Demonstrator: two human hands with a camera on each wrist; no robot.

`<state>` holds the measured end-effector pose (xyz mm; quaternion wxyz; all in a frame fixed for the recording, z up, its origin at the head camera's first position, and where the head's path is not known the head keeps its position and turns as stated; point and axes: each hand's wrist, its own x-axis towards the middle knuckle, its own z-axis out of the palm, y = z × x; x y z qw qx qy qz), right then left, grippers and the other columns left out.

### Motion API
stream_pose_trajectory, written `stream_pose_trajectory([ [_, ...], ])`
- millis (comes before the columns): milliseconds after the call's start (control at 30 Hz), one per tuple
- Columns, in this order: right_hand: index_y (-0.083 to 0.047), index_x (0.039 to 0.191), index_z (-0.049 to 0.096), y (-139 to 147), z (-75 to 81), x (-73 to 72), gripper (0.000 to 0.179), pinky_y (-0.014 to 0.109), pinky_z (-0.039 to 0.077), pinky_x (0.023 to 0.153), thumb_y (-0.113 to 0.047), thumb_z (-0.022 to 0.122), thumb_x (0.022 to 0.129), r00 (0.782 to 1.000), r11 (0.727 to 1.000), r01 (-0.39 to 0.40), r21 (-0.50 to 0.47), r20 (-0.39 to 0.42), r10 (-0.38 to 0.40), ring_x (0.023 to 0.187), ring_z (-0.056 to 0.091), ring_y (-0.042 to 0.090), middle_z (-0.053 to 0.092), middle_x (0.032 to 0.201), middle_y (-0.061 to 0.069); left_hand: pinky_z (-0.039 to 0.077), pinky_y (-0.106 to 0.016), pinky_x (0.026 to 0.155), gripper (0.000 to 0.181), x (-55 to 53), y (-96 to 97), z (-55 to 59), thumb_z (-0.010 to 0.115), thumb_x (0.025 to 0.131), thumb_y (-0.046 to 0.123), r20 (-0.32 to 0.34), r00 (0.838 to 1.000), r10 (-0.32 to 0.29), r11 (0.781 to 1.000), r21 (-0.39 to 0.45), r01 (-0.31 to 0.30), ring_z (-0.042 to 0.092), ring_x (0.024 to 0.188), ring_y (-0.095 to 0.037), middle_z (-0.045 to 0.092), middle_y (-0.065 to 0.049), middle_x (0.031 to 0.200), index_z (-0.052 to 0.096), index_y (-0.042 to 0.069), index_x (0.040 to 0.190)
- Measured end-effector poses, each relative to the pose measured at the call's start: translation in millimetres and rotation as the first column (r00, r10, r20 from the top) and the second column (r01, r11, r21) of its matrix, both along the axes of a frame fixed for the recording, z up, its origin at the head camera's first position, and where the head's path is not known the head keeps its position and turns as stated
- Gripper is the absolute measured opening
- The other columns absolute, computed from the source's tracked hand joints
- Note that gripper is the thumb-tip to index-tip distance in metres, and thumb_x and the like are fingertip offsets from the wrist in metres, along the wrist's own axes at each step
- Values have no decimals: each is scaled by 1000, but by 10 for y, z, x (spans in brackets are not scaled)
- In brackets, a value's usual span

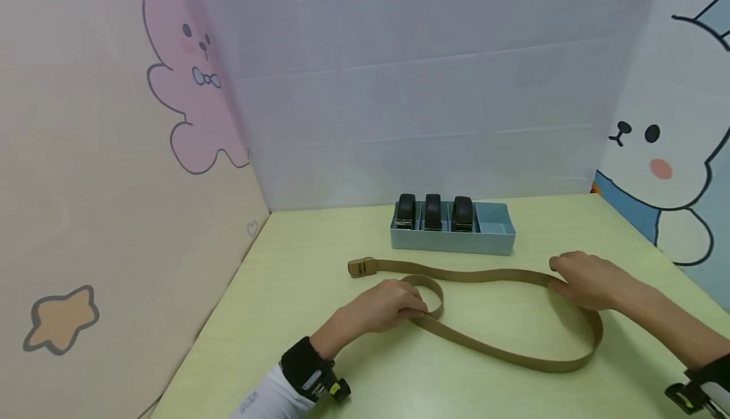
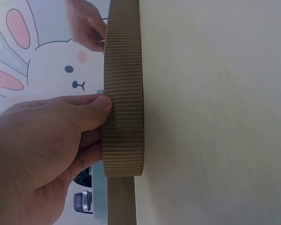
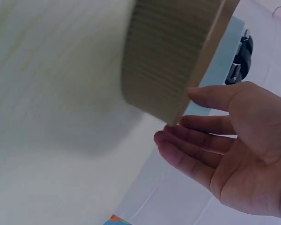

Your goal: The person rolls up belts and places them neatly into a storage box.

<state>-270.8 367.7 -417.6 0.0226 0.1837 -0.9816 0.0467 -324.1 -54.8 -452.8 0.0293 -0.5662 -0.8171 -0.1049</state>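
Observation:
A tan webbing belt (image 1: 513, 360) stands on edge on the table in a wide loop, with a small coil at one end. Its matching buckle (image 1: 362, 267) lies at the far left end. My left hand (image 1: 383, 308) pinches the belt beside the small coil; in the left wrist view the thumb presses on the webbing (image 2: 124, 70) and the fingers go behind it. At the loop's right bend is my right hand (image 1: 590, 279), its thumb at the belt's edge. The right wrist view shows thumb and fingers spread apart, with the strap (image 3: 164, 61) blurred beside them.
Behind the belt stands a blue divided box (image 1: 450, 241). Three rolled black belts (image 1: 433, 213) sit upright in its left and middle compartments. A white sheet (image 1: 422, 89) closes off the back of the table (image 1: 296, 241), and decorated walls flank it.

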Motion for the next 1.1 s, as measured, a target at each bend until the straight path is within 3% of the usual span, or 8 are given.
stream_pose_trajectory([
  [33, -5, 95, 72, 25, -25, -5, 10, 30, 50, 62, -9, 80, 101, 1000, 1000, -5, -8, 8, 6, 70, 57, 14, 67, 84, 3, 57, -11, 92, 15, -7, -10, 1, 77, 108, 9, -1, 1000, 3, 1000, -2, -3, 81, 105, -9, 87, 2, 111, 89, 15, 115],
  [167, -17, 78, 63, 24, -98, -87, 30, 23, 36, 58, -5, 77, 101, 999, 997, -54, -54, -12, 53, 62, 41, 5, 52, 69, -7, 58, -12, 92, 15, -29, -46, -8, 77, 108, 9, -18, 1000, 3, 1000, 5, -3, 81, 105, -9, 87, 2, 111, 89, 14, 114],
  [367, -19, 75, 61, -181, -120, -292, 35, 22, 33, 60, -5, 77, 103, 994, 989, -106, -107, -25, 104, 63, 38, 3, 49, 68, -9, 59, -12, 95, 16, -30, -30, -19, 75, 109, 7, -20, 1000, -8, 1000, 7, 8, 81, 108, -10, 87, 2, 113, 88, 14, 116],
  [733, -20, 73, 60, -862, -138, -644, 38, 23, 31, 60, -6, 74, 105, 974, 968, -218, -126, -92, 207, 62, 37, 5, 44, 66, -10, 58, -13, 97, 17, -54, 86, -43, 74, 110, 9, -51, 998, -29, 1000, 2, 30, 81, 109, -9, 87, 4, 113, 88, 15, 117],
  [933, -19, 73, 62, -1099, -171, -760, 36, 24, 35, 59, -7, 79, 102, 949, 956, -281, -85, -172, 263, 62, 41, 6, 51, 67, -8, 57, -12, 97, 16, -34, 91, -31, 74, 110, 11, -53, 999, -9, 1000, -7, 9, 80, 110, -8, 87, 5, 112, 88, 16, 116],
  [1033, -17, 82, 71, -1178, -134, -725, 23, 27, 44, 60, -7, 81, 100, 929, 948, -311, -60, -230, 290, 67, 51, 8, 61, 77, -5, 57, -12, 96, 16, -31, 73, -27, 74, 110, 10, -44, 999, 0, 1000, -7, 0, 81, 109, -7, 87, 4, 112, 88, 16, 116],
  [1100, -15, 90, 76, -1256, -76, -645, 15, 30, 52, 65, -5, 82, 100, 906, 930, -361, -75, -263, 331, 74, 59, 11, 67, 86, -3, 57, -11, 95, 16, -33, 54, -22, 75, 109, 10, -40, 999, 10, 1000, -2, -10, 81, 108, -7, 88, 4, 112, 88, 15, 115],
])
